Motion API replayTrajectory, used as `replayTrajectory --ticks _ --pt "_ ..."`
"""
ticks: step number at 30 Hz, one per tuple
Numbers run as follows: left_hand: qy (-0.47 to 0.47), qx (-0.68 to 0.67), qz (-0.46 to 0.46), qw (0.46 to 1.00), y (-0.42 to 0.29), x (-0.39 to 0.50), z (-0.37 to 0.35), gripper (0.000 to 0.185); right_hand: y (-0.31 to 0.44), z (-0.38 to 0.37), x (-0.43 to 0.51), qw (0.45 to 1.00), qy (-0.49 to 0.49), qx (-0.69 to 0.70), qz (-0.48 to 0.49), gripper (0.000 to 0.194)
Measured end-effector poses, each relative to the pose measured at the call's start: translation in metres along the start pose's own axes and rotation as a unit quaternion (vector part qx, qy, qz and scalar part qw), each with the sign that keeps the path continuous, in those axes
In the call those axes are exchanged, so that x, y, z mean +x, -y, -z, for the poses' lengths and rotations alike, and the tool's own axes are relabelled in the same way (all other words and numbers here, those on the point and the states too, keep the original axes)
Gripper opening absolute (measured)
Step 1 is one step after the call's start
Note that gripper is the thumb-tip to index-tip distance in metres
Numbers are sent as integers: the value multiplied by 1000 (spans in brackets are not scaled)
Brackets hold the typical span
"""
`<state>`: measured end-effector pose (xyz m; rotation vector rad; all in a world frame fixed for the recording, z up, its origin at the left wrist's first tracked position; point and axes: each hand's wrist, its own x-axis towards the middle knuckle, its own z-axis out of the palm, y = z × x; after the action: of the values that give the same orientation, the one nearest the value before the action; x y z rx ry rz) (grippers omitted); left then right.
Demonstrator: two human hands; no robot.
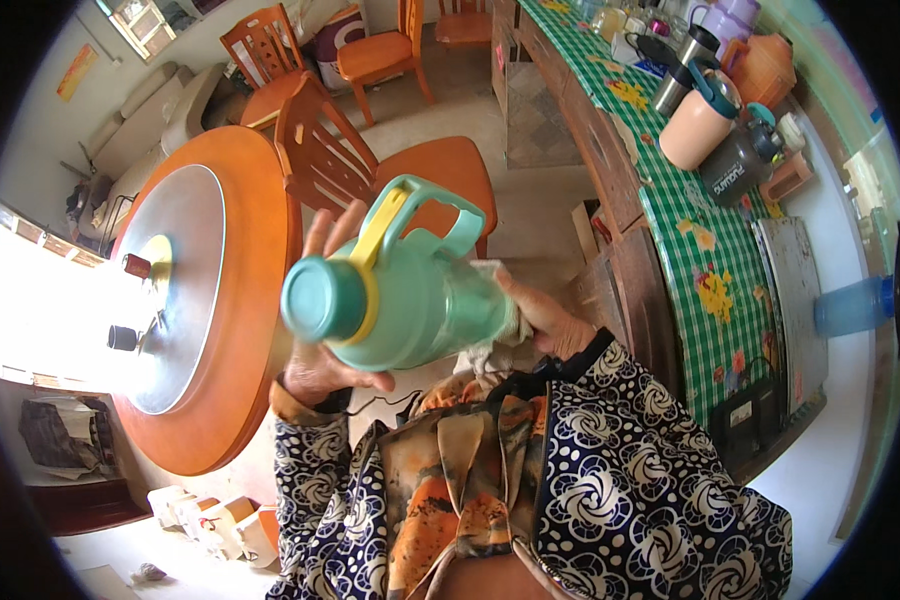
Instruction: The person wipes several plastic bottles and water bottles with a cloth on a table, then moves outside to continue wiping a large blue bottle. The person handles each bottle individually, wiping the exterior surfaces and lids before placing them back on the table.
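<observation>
A mint-green vacuum jug with a teal cap, a yellow band and a loop handle lies tilted across both hands, its cap towards the left. My left hand supports it from underneath near the cap, with fingers showing on the far side. At the jug's base, my right hand presses a pale cloth against it. Part of the cloth is hidden behind the jug and the right hand.
On the left stands a round wooden table with a grey turntable. A wooden chair is just beyond the jug. Bottles, including a peach tumbler, crowd the green checked cloth on the right-hand counter.
</observation>
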<state>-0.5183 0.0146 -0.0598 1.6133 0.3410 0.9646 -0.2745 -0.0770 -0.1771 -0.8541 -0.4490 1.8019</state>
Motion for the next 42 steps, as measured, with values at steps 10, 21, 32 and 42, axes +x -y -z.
replayTrajectory --ticks 10,21,32,42 --pt "-203 13 56 977 25 -13 -9 100 33 -37 -10 950 -139 -165 227 45" --pt "-178 133 62 973 33 -31 -30 102 29 -121 13 749 -42 -490 444 76" --pt "-97 -17 6 995 46 4 -37 107 3 -131 -17 600 -146 -637 462 70" --pt "-6 81 80 994 51 5 -43 103 31 -87 -25 901 -98 -229 355 54"
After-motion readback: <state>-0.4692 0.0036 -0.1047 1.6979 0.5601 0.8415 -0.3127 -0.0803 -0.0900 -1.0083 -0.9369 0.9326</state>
